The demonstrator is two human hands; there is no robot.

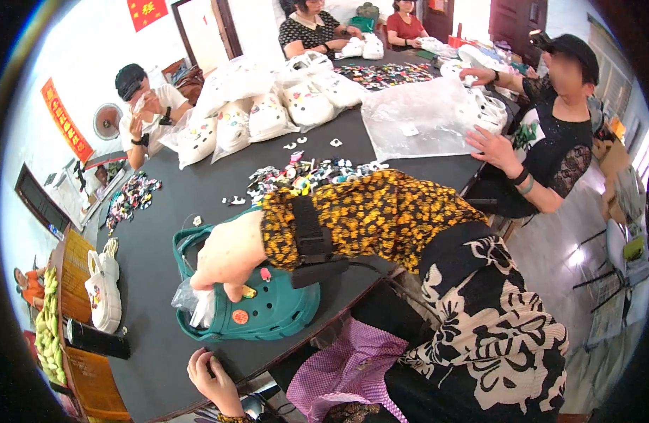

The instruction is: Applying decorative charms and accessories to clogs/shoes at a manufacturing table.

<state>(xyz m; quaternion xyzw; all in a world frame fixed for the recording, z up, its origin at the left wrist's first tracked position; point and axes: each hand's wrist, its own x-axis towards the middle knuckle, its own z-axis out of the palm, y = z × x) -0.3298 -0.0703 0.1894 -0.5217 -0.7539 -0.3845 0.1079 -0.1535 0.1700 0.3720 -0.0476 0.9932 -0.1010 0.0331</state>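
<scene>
A teal clog (pixel 289 303) lies on the dark table, its toe to the right, with holes and small charms on its upper. An orange round charm (pixel 240 317), a pink one (pixel 266 274) and a yellow one show there. My right hand (pixel 229 257) reaches over the clog and grips its upper at the opening; the thumb is beside the yellow charm, the other fingertips partly hidden. Clear plastic wrapping (pixel 187 299) bulges from the opening by those fingers. Below, at the table's near edge, my left hand (pixel 210 381) is empty, its fingers loosely bent and apart.
Heaps of loose charms (pixel 303 176) lie beyond the clog. Bagged white clogs (pixel 233 127) line the far side. A white clog (pixel 104 289) and a black cylinder (pixel 95 338) stand left. Several people sit around the table; one (pixel 557 120) at the right handles a clear plastic bag (pixel 423 120).
</scene>
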